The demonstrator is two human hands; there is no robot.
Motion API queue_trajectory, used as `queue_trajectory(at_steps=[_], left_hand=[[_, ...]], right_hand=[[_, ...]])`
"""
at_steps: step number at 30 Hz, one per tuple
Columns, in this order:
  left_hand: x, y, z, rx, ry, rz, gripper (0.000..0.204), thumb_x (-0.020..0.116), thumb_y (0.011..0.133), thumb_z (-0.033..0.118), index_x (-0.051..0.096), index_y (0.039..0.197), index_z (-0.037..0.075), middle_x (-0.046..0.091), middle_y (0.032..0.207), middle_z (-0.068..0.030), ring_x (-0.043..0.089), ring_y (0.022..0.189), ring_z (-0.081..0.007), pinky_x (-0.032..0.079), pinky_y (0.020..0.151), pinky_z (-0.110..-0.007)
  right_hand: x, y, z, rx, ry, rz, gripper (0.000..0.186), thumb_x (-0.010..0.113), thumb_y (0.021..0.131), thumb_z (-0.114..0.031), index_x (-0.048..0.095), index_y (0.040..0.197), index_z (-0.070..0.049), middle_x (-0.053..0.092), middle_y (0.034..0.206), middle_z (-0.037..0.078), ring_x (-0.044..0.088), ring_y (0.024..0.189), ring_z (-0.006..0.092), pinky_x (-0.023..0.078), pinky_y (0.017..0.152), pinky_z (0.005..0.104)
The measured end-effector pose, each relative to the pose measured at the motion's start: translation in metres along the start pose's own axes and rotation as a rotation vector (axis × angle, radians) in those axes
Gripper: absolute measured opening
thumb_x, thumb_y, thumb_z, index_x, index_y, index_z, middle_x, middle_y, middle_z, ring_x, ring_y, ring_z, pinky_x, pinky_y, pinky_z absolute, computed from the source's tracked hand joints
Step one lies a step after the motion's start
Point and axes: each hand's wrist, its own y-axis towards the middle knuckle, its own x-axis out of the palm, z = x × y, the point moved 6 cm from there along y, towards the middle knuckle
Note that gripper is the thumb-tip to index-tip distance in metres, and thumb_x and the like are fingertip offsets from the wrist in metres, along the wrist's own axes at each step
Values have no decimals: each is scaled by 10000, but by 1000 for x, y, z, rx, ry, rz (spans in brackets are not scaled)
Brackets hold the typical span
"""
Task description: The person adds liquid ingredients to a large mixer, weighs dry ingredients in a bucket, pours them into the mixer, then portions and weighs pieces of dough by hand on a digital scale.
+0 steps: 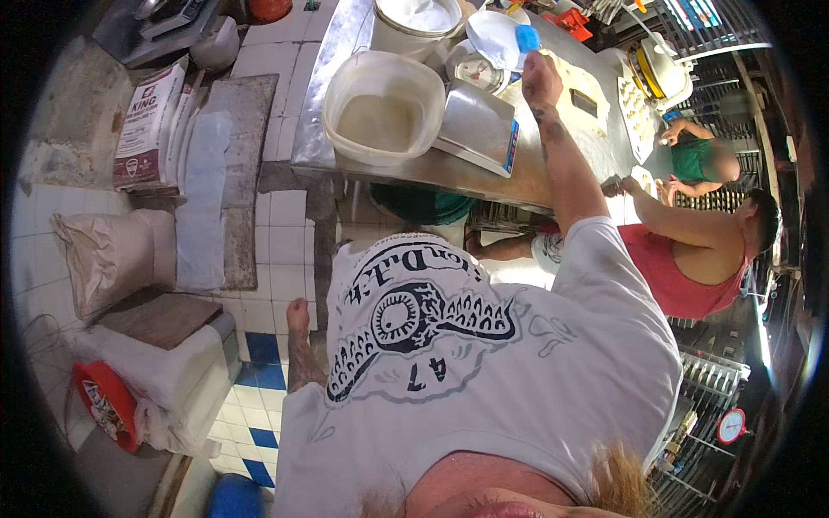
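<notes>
Over the steel table (315,142), my right arm reaches out and my right hand (541,79) is closed, with a small blue plastic piece (527,38) at its fingertips. A white bowl (494,39) sits just beside that piece, near a dial scale (477,71). Closer to me stand a flat-topped digital scale (479,123) and a square white tub (380,73) with pale contents. To the right of the hand, a dark rectangular tool (585,104) lies on pale dough (570,82). My left hand (298,313) hangs low beside my body, away from the table; its fingers are hard to make out.
Two co-workers stand at the table's right side, one in a red top (682,268), one in green (695,160), near a tray of dough pieces (639,116). White buckets (419,19) stand at the table's far end. Sacks (151,129) and a red basin (105,406) are on the left.
</notes>
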Motion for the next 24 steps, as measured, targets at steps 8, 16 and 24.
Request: queue_trajectory(at_steps=[8, 16, 24], left_hand=[[-5, -11, 4, 30, 40, -46, 316, 653, 940, 330, 642, 1006, 21, 640, 844, -47, 585, 778, -150, 480, 714, -306], [-4, -47, 81, 45, -40, -80, 327, 621, 961, 284, 628, 1198, 59, 606, 921, -10, 532, 705, -88, 437, 542, -267], [3, -85, 65, 65, 85, -64, 342, 632, 950, 295, 654, 1183, 46, 695, 926, -27, 623, 796, -158, 525, 686, -306]], right_hand=[[54, 44, 3, 527, 869, -115, 382, 577, 952, -348, 717, 1054, -8, 733, 839, 88, 667, 700, 159, 520, 653, 324], [74, 11, -113, 338, 1217, -571, 431, 541, 991, -393, 726, 1012, -4, 712, 849, 94, 659, 769, 179, 527, 706, 340], [105, -64, 30, 982, 1675, -372, 285, 547, 965, -345, 486, 820, -108, 450, 636, -6, 411, 484, 99, 310, 425, 280]])
